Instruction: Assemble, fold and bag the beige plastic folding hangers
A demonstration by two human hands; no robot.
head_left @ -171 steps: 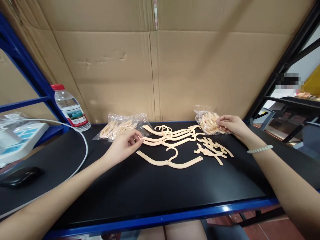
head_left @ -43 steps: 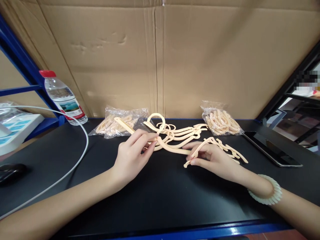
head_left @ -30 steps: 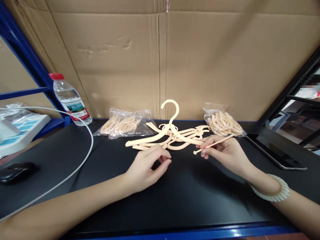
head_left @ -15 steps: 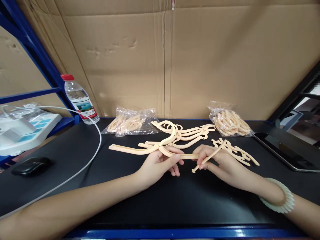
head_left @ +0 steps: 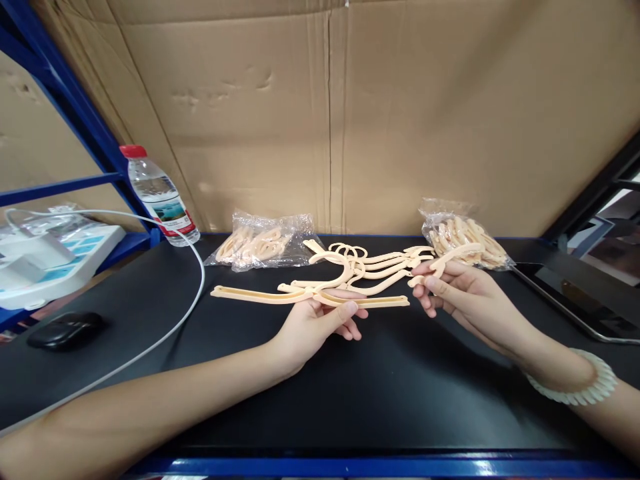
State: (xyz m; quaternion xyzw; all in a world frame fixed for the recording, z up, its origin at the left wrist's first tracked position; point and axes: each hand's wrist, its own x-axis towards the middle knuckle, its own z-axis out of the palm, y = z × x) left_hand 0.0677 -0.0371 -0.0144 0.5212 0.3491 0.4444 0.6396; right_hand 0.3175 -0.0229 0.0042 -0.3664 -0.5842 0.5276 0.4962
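My left hand [head_left: 320, 327] is closed round a cream plastic clothes hanger [head_left: 255, 295], thumb on top. Its two arms spread left and right, and its hook [head_left: 346, 267] curves up from the middle. My right hand [head_left: 465, 293] is raised to the right of the hanger, apart from it. Between its thumb and fingers is a cream curved plastic piece [head_left: 457, 255] with a knobbed lower end; part of it is hidden by the fingers. Several more cream hangers [head_left: 383, 273] lie overlapping on the black table behind my hands.
Clear plastic bags of cream parts, a left bag [head_left: 260, 243] and a right bag [head_left: 465, 237], rest against the cardboard. A water bottle [head_left: 163, 200], white cable [head_left: 193, 293], black mouse [head_left: 65, 330] and power strip [head_left: 100, 247] are leftward. A dark tablet-like device [head_left: 575, 300] lies at right.
My right hand has moved up and right, away from the hanger's right arm, whose end now shows. The piece in it is turned differently. My left hand stays nearly still with the hanger.
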